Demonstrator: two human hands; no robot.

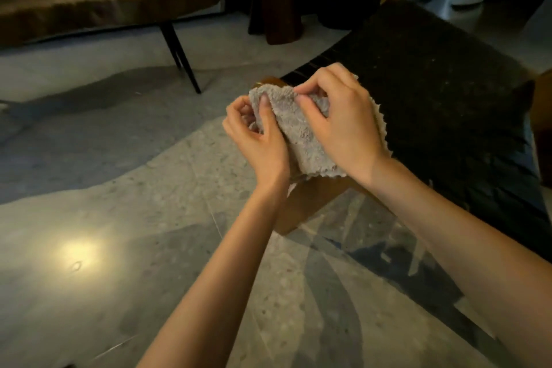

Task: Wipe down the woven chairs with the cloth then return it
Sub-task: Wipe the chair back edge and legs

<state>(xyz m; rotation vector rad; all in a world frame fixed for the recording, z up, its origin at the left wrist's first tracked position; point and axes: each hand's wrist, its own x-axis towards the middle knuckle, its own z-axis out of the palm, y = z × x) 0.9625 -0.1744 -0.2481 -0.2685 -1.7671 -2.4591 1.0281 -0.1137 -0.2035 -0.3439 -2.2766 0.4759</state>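
Both forearms are reaching in from the lower edge and meeting over the front corner of the woven chair (433, 84). Left hand (257, 134) is clamping its grip on the cloth (301, 134), with the thumb pressing on top and the fingers curling beneath the left edge. Right hand (343, 122) is pinching the upper fold, its grip likewise clamping the fabric. Cloth is showing a pale grey, nubby terry texture with a ragged, frayed hem along its right and bottom sides. It is hanging in the air between the hands, just above the chair's brown wooden frame (310, 203). Speckled stone floor (119, 233) is lying beneath.
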